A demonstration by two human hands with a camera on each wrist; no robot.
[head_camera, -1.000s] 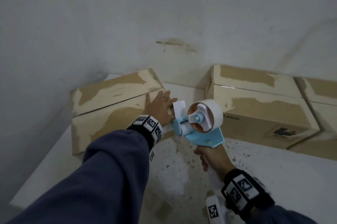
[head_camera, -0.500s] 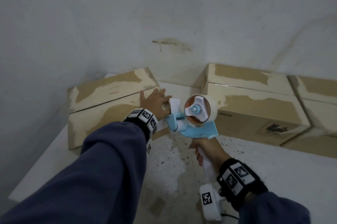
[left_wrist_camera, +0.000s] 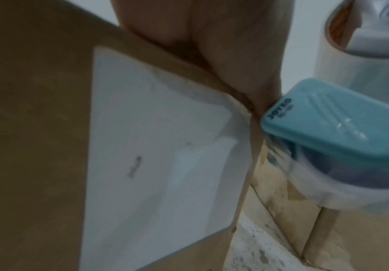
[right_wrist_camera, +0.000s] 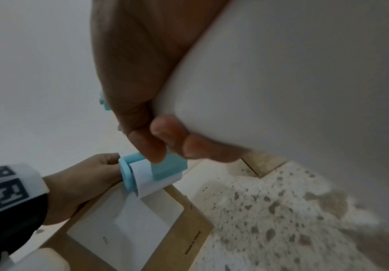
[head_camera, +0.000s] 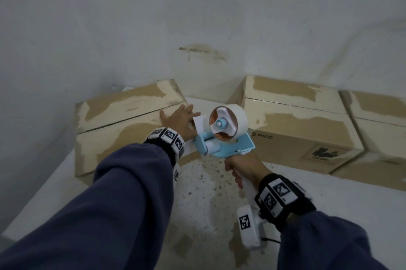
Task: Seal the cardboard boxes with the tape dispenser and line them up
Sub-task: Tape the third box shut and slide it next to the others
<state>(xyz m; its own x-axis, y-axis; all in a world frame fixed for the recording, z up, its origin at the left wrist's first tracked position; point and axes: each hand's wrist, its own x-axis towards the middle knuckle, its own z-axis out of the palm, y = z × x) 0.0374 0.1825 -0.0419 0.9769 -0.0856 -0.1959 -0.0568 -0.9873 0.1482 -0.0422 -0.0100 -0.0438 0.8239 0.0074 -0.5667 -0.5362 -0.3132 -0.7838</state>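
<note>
A worn cardboard box [head_camera: 123, 120] lies at the left, its top seam running lengthwise. My left hand [head_camera: 181, 115] lies flat on the box top at its right end, fingers straight. My right hand [head_camera: 238, 166] grips the white handle of the light blue tape dispenser [head_camera: 226, 137], which carries a white tape roll [head_camera: 238, 115]. The dispenser's roller [right_wrist_camera: 142, 179] sits against the box's end face, just above a white label [right_wrist_camera: 123, 225]. A white tape flap [head_camera: 198, 124] stands up beside my left thumb. The left wrist view shows the dispenser's blue guard [left_wrist_camera: 328, 117] close to my fingers [left_wrist_camera: 200, 45].
Two more cardboard boxes stand along the wall at the right, one marked PICO [head_camera: 296, 133] and another [head_camera: 380, 120] beside it. The white speckled tabletop [head_camera: 208, 181] lies between the boxes and me. Grey walls close in at the back and left.
The dispenser has edged a little closer to the left box's end. My left hand has stayed flat on the box top and my right hand keeps its grip on the handle.
</note>
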